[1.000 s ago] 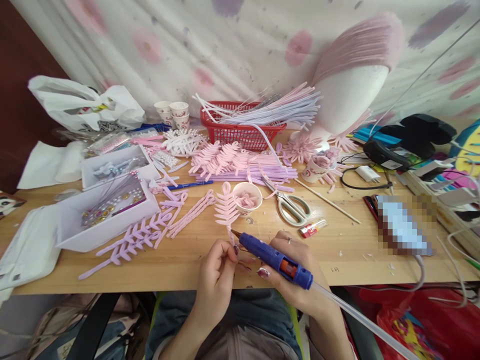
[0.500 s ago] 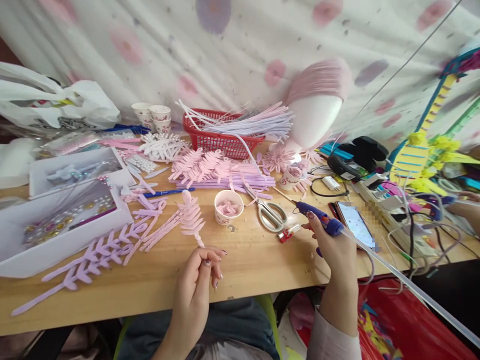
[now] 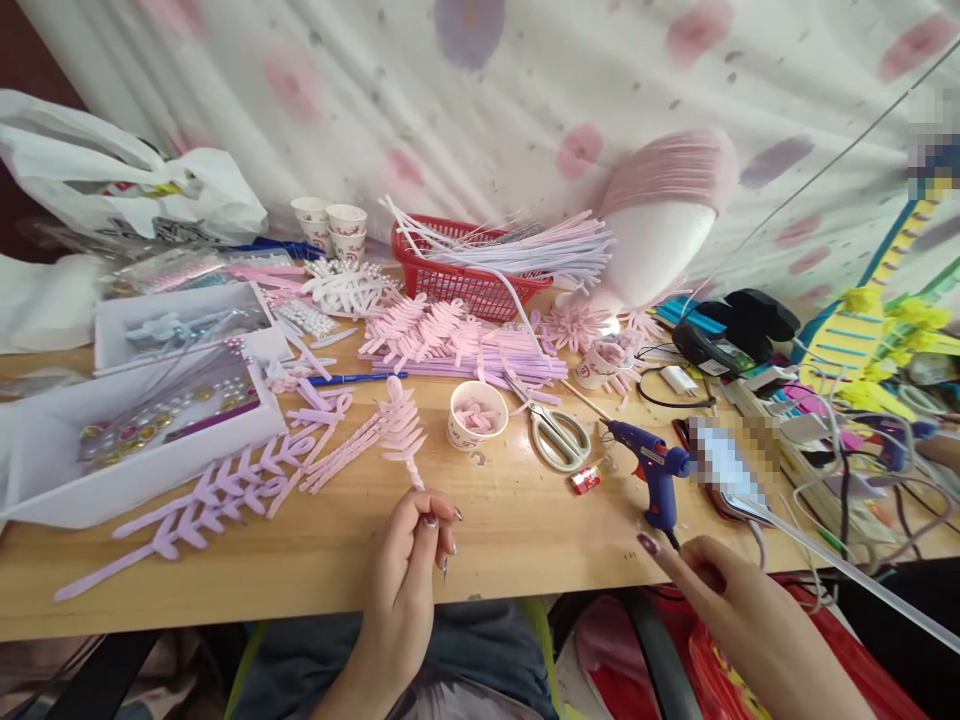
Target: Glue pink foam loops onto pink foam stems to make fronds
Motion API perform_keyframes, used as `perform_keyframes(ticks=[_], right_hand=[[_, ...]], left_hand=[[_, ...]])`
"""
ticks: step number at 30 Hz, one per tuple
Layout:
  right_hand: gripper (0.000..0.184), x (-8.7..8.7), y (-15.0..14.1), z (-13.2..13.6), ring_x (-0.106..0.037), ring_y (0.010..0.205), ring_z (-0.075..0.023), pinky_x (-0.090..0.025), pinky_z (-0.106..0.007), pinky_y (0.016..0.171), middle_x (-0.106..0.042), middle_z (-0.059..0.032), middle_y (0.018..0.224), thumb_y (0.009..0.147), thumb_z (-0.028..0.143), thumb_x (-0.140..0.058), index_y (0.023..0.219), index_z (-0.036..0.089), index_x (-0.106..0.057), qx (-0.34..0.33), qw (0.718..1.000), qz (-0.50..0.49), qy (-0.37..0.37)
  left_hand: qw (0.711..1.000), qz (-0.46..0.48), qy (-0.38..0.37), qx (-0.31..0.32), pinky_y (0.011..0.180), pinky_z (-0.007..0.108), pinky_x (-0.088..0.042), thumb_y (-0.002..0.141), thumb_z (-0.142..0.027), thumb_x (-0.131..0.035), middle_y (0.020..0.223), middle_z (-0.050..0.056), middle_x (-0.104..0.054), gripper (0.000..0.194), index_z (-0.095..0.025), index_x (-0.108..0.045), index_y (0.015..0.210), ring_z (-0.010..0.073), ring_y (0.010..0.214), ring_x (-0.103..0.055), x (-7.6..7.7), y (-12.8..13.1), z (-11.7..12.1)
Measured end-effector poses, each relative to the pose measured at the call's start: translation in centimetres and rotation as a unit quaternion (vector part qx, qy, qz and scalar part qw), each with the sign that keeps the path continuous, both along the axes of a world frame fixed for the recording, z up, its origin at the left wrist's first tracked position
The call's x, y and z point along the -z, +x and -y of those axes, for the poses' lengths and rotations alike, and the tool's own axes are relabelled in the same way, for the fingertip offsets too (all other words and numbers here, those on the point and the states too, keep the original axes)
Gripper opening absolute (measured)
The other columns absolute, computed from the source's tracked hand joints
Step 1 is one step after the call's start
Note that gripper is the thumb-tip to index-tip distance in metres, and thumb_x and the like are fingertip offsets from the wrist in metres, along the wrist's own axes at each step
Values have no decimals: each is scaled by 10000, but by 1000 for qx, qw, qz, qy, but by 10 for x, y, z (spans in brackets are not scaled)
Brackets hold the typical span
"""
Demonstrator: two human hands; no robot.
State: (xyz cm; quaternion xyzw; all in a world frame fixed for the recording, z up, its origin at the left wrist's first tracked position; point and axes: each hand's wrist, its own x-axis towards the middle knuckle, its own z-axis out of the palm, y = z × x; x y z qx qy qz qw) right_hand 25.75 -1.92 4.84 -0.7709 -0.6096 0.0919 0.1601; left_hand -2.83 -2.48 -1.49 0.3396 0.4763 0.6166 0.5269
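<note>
My left hand is closed, with the thumb and fingertips pinching the stem of a pale pink pipe-cleaner leaf sprig that points up over the wooden table. Near the front edge, my right hand is empty, one finger stretched out and the others loosely bent. Just beyond it lies a blue hot glue gun, a clear glue stick trailing from its back. Between the hands and the back row are a paper cup of small pink pieces, scissors and a red lighter.
White boxes of beads and lilac leaf sprigs occupy the left. Behind are a red basket of pipe cleaners and a white head form. A phone, power strip and cables crowd the right.
My right hand has let go of the glue gun and drawn back toward the table's front edge. The gun now lies on the table. My left hand still pinches the sprig.
</note>
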Motion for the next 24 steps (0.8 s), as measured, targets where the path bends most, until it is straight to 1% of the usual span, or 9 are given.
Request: perform_keyframes(ticks=[2,3,5,7,10,14,16,19,24], right_hand=[[438,-17,-25,-1,-548,517,-185,-414,-290,477,-559,-2,568,870,591,-572,615,234,-559,-134,989,-59,-7],[388,-25,-41,-7,-580,580,-186,-442,-289,527,-600,-13,631,910,528,-554,662,232,-586,-188,978,-80,32],[240,-40,-73,-27,-629,729,-195,-484,-302,663,-661,-32,782,950,393,-552,799,233,-651,-270,953,-82,111],[175,-50,-102,-54,-648,869,-216,-492,-329,758,-686,-58,913,962,277,-538,883,235,-688,-321,935,-49,146],[181,-57,-134,-93,-652,976,-239,-482,-369,863,-694,-88,1037,932,166,-546,952,206,-721,-353,929,26,112],[248,-61,-161,-125,-670,919,-225,-455,-307,776,-723,-114,1056,886,98,-527,976,160,-750,-331,931,155,-5],[228,-62,-169,-132,-664,817,-213,-416,-285,673,-740,-125,938,875,132,-533,886,136,-760,-323,921,209,-54],[251,-61,-178,-136,-613,664,-184,-328,-281,564,-717,-111,743,860,183,-550,701,135,-737,-334,909,236,-80],[233,-60,-188,-140,-568,581,-163,-270,-286,521,-681,-97,637,800,79,-541,639,122,-704,-328,905,256,-92]], left_hand=[[1000,-5,1,8,598,262,-395,974,-342,-499,746,6,-583,202,-206,-605,869,144,642,-483,0,-2,0],[1000,-11,1,9,602,263,-395,972,-342,-499,748,5,-580,201,-205,-604,870,144,643,-484,0,-3,0],[1000,-27,3,13,609,263,-393,967,-333,-499,733,-4,-564,188,-205,-604,878,140,634,-480,1,-5,0],[999,-39,6,16,609,262,-390,956,-310,-505,710,-15,-546,156,-206,-603,893,137,622,-477,2,-5,0],[999,-41,11,13,596,263,-388,924,-274,-520,717,-12,-554,104,-206,-592,890,141,615,-485,3,-4,-2],[999,-48,22,14,601,265,-399,896,-242,-513,767,3,-564,90,-205,-586,857,148,634,-517,0,-2,-3],[998,-53,22,10,603,267,-403,889,-233,-510,803,14,-579,87,-207,-582,848,152,647,-526,-2,-2,-4],[997,-63,25,23,597,269,-408,872,-221,-518,792,17,-579,77,-210,-585,836,161,652,-529,-3,-3,-3],[997,-66,25,29,584,265,-402,874,-210,-504,789,15,-572,82,-213,-578,839,157,637,-504,-2,-4,-4]])
